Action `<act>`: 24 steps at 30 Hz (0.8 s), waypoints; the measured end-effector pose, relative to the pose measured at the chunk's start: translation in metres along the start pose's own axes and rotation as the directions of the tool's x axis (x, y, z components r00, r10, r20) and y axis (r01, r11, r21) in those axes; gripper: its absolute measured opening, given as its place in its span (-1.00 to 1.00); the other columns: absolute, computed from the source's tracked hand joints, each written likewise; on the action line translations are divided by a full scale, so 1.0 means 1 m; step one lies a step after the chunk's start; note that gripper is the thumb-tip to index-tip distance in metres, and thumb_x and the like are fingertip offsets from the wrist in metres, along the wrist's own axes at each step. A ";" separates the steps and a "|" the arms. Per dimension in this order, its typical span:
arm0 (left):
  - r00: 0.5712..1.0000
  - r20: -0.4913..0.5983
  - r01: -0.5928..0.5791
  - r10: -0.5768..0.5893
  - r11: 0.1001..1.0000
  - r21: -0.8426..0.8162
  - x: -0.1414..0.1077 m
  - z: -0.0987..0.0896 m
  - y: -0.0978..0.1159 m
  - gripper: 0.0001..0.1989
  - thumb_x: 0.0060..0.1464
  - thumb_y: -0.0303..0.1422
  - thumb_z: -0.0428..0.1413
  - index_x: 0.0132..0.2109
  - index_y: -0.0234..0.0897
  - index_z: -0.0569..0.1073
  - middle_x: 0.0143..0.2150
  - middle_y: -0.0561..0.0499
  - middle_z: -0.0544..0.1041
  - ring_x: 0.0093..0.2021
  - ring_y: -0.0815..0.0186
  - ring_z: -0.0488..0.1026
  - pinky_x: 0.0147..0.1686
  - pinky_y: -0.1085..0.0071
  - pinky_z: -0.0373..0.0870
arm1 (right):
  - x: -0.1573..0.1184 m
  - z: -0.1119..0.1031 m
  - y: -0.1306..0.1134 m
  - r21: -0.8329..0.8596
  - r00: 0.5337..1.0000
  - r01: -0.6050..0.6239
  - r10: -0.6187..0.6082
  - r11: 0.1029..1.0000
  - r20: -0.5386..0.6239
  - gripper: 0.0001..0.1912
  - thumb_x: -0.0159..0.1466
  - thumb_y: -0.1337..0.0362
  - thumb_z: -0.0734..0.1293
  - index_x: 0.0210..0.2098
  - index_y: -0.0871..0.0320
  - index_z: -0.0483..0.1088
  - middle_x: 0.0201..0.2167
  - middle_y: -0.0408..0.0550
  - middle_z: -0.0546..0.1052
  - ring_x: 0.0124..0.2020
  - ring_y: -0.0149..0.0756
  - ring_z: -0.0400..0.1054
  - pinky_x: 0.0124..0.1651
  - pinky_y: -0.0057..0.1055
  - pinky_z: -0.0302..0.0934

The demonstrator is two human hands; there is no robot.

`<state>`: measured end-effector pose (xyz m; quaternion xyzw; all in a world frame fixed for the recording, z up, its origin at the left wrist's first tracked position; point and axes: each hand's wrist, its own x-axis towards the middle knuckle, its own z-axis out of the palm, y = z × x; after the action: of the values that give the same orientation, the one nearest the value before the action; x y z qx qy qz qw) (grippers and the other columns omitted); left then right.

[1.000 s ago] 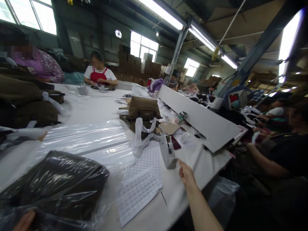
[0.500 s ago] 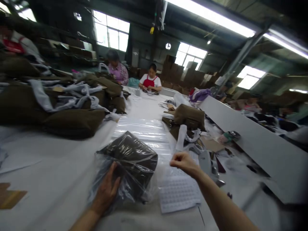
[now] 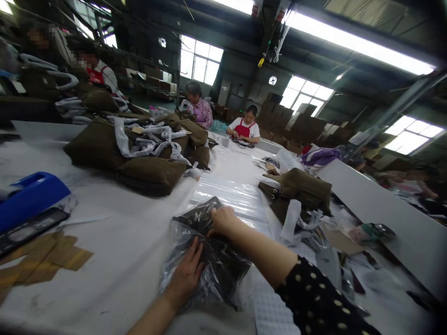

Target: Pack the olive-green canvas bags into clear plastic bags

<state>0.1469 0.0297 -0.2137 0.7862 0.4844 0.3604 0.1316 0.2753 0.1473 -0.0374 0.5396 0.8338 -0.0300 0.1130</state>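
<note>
White worktop (image 3: 115, 232) is carrying olive bags (image 3: 139, 163), a bagged dark item (image 3: 209, 256), cardboard pieces (image 3: 45, 258), clear plastic sheets (image 3: 230, 190).

Two hands (image 3: 206, 246), one bagged item (image 3: 209, 251), four other people (image 3: 244, 124).

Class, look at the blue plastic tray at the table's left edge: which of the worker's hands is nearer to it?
Left. The left hand presses the bagged dark item, closer to the blue tray; the right hand lies farther right.
</note>
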 end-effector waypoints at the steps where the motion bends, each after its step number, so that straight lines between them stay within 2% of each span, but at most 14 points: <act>1: 0.999 0.018 -0.027 0.027 0.999 0.030 0.000 0.001 0.001 -0.44 0.19 -0.34 -0.11 0.30 -0.30 -0.05 0.31 -0.25 -0.01 0.26 0.07 0.06 0.15 0.09 0.22 | -0.005 -0.004 0.018 0.002 0.997 -0.061 0.061 0.998 -0.038 -0.27 -0.14 -0.07 0.47 -0.11 0.31 0.35 -0.30 0.21 0.49 -0.24 0.08 0.37 -0.23 -0.11 0.25; 4: 0.997 -0.015 -0.072 0.073 0.995 0.074 -0.001 -0.012 0.001 -0.52 0.17 -0.36 -0.08 0.23 -0.35 0.15 0.29 -0.26 0.05 0.26 0.06 0.07 0.15 0.09 0.22 | -0.038 -0.008 0.076 0.054 0.962 -0.228 0.233 0.972 -0.144 -0.23 -0.03 -0.16 0.37 0.00 0.25 0.26 -0.17 0.22 0.43 -0.12 0.10 0.30 -0.17 -0.10 0.21; 6: 0.988 -0.141 -0.048 0.060 0.995 0.084 -0.001 -0.035 -0.004 -0.58 0.12 -0.33 -0.01 0.13 -0.27 0.29 0.26 -0.19 0.16 0.25 0.06 0.10 0.18 0.08 0.17 | -0.072 0.005 0.108 0.224 0.921 -0.297 0.341 0.928 -0.189 -0.25 0.05 -0.13 0.33 0.08 0.20 0.19 -0.10 0.19 0.40 -0.07 0.03 0.28 -0.09 -0.15 0.18; 7: 0.972 -0.233 0.020 -0.003 0.997 0.072 0.000 -0.048 -0.009 -0.60 0.08 -0.30 0.04 0.08 -0.25 0.34 0.22 -0.18 0.22 0.23 0.05 0.14 0.18 0.06 0.14 | -0.090 0.015 0.118 0.349 0.902 -0.312 0.391 0.883 -0.183 -0.27 0.08 -0.12 0.31 0.11 0.17 0.15 -0.09 0.17 0.39 -0.07 -0.03 0.29 -0.07 -0.18 0.16; 9: 0.887 -0.345 0.302 -0.306 0.951 -0.066 0.007 -0.075 -0.022 -0.56 0.00 -0.17 0.10 0.00 -0.28 0.39 0.10 -0.21 0.36 0.12 0.01 0.28 0.12 0.01 0.20 | -0.120 0.044 0.130 0.569 0.879 -0.321 0.462 0.757 -0.120 -0.28 0.11 -0.09 0.28 0.16 0.11 0.10 -0.07 0.12 0.39 -0.14 -0.12 0.33 -0.07 -0.24 0.16; 10: 0.813 -0.280 0.472 -0.510 0.860 -0.195 0.012 -0.086 -0.028 -0.51 -0.04 -0.10 0.11 -0.03 -0.33 0.40 0.02 -0.24 0.41 0.03 -0.01 0.36 0.04 0.00 0.28 | -0.131 0.060 0.132 0.644 0.879 -0.318 0.471 0.696 -0.075 -0.29 0.11 -0.08 0.29 0.16 0.08 0.10 -0.07 0.10 0.40 -0.18 -0.15 0.35 -0.08 -0.25 0.16; 11: 0.717 -0.126 0.624 -0.686 0.712 -0.322 0.019 -0.094 -0.033 -0.45 -0.08 -0.03 0.11 -0.06 -0.38 0.41 -0.05 -0.26 0.45 -0.07 0.00 0.42 -0.06 0.02 0.36 | -0.139 0.076 0.131 0.701 0.888 -0.308 0.459 0.643 -0.030 -0.32 0.10 -0.06 0.30 0.14 0.06 0.14 -0.10 0.07 0.42 -0.22 -0.18 0.36 -0.10 -0.27 0.17; 12: 0.611 0.092 0.744 -0.786 0.531 -0.407 0.026 -0.100 -0.036 -0.41 -0.12 0.01 0.13 -0.09 -0.41 0.42 -0.12 -0.25 0.49 -0.18 0.02 0.47 -0.17 0.07 0.42 | -0.144 0.091 0.130 0.751 0.903 -0.294 0.429 0.591 0.016 -0.37 0.10 -0.05 0.30 0.10 0.07 0.21 -0.15 0.04 0.45 -0.27 -0.20 0.37 -0.14 -0.29 0.18; 14: 0.437 0.496 0.869 -0.750 0.207 -0.450 0.042 -0.105 -0.034 -0.43 -0.19 -0.02 0.20 -0.17 -0.43 0.46 -0.26 -0.21 0.54 -0.32 0.12 0.50 -0.31 0.22 0.46 | -0.147 0.119 0.126 0.847 0.930 -0.263 0.355 0.462 0.095 -0.50 0.14 -0.05 0.24 -0.04 0.11 0.33 -0.30 -0.01 0.49 -0.35 -0.24 0.37 -0.26 -0.35 0.22; 15: 0.400 0.625 0.885 -0.670 0.107 -0.452 0.048 -0.106 -0.029 -0.48 -0.20 -0.06 0.24 -0.20 -0.43 0.48 -0.29 -0.19 0.55 -0.34 0.16 0.50 -0.31 0.29 0.45 | -0.147 0.132 0.125 0.887 0.937 -0.252 0.327 0.387 0.123 -0.52 0.16 -0.06 0.19 -0.10 0.14 0.35 -0.35 -0.02 0.49 -0.38 -0.24 0.37 -0.33 -0.37 0.22; 17: 0.410 0.749 0.881 -0.520 0.013 -0.472 0.059 -0.107 -0.011 -0.57 -0.20 -0.17 0.27 -0.25 -0.44 0.50 -0.31 -0.18 0.56 -0.33 0.22 0.51 -0.26 0.37 0.43 | -0.147 0.157 0.128 0.940 0.935 -0.231 0.324 0.252 0.143 -0.48 0.16 -0.10 0.14 -0.15 0.17 0.37 -0.37 -0.02 0.50 -0.41 -0.21 0.38 -0.41 -0.37 0.23; 19: 0.473 0.780 0.860 -0.410 0.020 -0.510 0.066 -0.105 0.013 -0.64 -0.22 -0.26 0.30 -0.28 -0.45 0.52 -0.31 -0.19 0.57 -0.31 0.22 0.51 -0.21 0.37 0.42 | -0.145 0.181 0.137 0.965 0.931 -0.182 0.350 0.189 0.107 -0.44 0.11 -0.14 0.16 -0.17 0.17 0.40 -0.33 0.00 0.52 -0.35 -0.14 0.41 -0.35 -0.31 0.28; 22: 0.521 0.743 0.835 -0.421 0.069 -0.546 0.074 -0.099 0.044 -0.54 -0.45 -0.40 0.37 -0.27 -0.45 0.53 -0.34 -0.22 0.56 -0.36 0.12 0.51 -0.29 0.26 0.43 | -0.134 0.208 0.153 0.964 0.925 -0.120 0.379 0.236 0.022 -0.44 0.02 -0.19 0.19 -0.30 0.15 0.47 -0.24 0.04 0.53 -0.10 0.01 0.36 -0.05 -0.23 0.23; 24: 0.615 0.609 0.744 -0.501 0.114 -0.658 0.081 -0.097 0.055 -0.44 -0.50 -0.37 0.39 -0.20 -0.38 0.51 -0.29 -0.16 0.56 -0.30 0.13 0.50 -0.23 0.26 0.42 | -0.124 0.212 0.156 0.958 0.914 -0.142 0.405 0.249 0.030 -0.40 -0.01 -0.21 0.18 -0.26 0.14 0.46 -0.17 0.06 0.51 0.01 0.03 0.29 0.10 -0.19 0.13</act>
<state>0.1382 0.0575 -0.0788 0.3495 0.4880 0.3662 0.7110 0.4987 0.0650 -0.2055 0.6375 0.5530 -0.4331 -0.3166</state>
